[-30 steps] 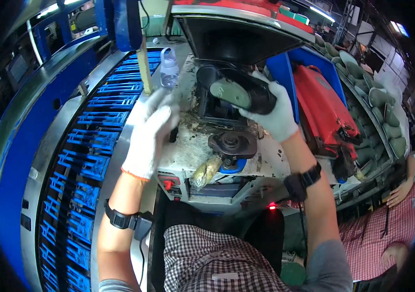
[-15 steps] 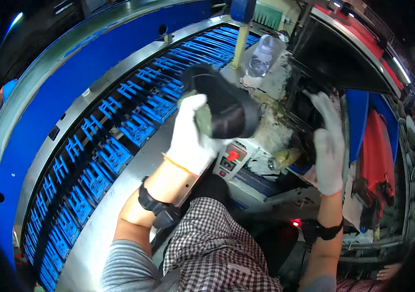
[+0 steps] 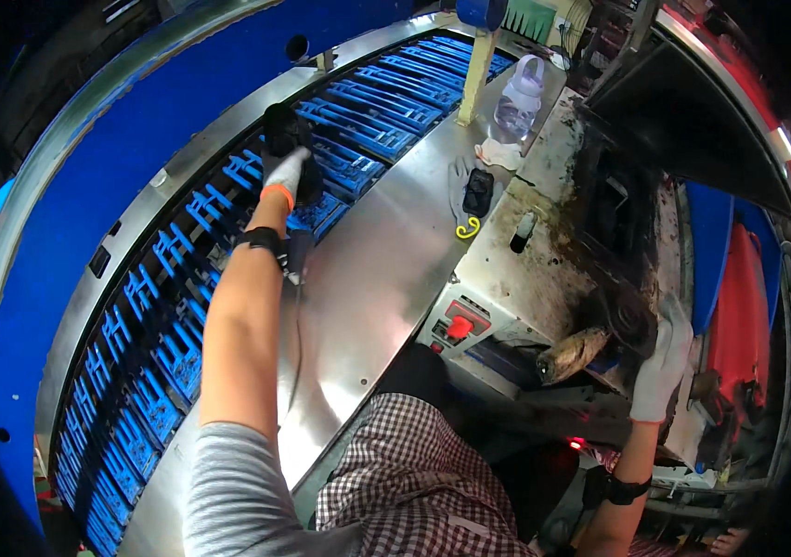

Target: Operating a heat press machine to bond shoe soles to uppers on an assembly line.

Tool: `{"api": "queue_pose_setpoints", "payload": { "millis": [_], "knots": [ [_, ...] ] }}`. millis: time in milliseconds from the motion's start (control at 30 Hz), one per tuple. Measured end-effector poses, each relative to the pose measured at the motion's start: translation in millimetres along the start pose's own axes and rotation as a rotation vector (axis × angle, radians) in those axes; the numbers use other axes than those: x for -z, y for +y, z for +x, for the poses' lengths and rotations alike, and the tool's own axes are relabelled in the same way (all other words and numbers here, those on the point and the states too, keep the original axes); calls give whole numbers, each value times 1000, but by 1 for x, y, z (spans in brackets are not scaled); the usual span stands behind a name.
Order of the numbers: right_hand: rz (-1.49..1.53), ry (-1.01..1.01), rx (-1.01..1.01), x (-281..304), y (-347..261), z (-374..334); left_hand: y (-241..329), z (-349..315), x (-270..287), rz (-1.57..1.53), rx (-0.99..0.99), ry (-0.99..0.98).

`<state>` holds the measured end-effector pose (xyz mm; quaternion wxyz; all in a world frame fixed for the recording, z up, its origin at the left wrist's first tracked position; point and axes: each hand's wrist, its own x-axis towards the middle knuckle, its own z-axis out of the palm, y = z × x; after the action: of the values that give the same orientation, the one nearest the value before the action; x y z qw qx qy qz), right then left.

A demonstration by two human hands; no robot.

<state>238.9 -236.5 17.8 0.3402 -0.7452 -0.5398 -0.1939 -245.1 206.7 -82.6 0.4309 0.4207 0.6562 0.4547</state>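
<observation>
My left hand (image 3: 288, 176), in a white glove, reaches out over the conveyor. It is closed on a black shoe (image 3: 286, 130), held above the blue conveyor racks (image 3: 358, 102); the hand hides part of it. On the right, my gloved right hand (image 3: 663, 367) is beside a dark rounded object (image 3: 626, 317) at the machine's edge. Its fingers are smeared by motion, and I cannot tell whether they grip that object. A worn yellowish cylindrical piece (image 3: 574, 355) lies just left of it.
A smooth metal ledge (image 3: 368, 269) runs along the conveyor. On it lie a grey glove (image 3: 458, 186), a black oblong item (image 3: 478, 192) and a yellow coil (image 3: 468, 228). Behind stands a clear bottle (image 3: 516, 107). A stained machine box (image 3: 544, 269) carries a red switch (image 3: 459, 327).
My left hand has carried the black shoe away to the left, from in front of me to over the conveyor racks. My right hand has moved down and slightly right, beside the dark object.
</observation>
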Motion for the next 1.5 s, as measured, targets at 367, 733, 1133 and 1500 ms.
{"api": "queue_pose_setpoints", "payload": {
  "millis": [367, 733, 1133, 1500],
  "knots": [
    [30, 48, 13, -3, -10, -3, -38, -71, 38, 308, -265, -16],
    [-9, 22, 103, -3, -9, -3, -112, -243, 111, 1141, -588, 11],
    [62, -66, 35, 7, -17, -2, -106, -254, 100, 1037, -575, 38],
    [70, -81, 16, 8, -16, 0, -112, -253, 104, 1022, -609, 93]
  ]
}}
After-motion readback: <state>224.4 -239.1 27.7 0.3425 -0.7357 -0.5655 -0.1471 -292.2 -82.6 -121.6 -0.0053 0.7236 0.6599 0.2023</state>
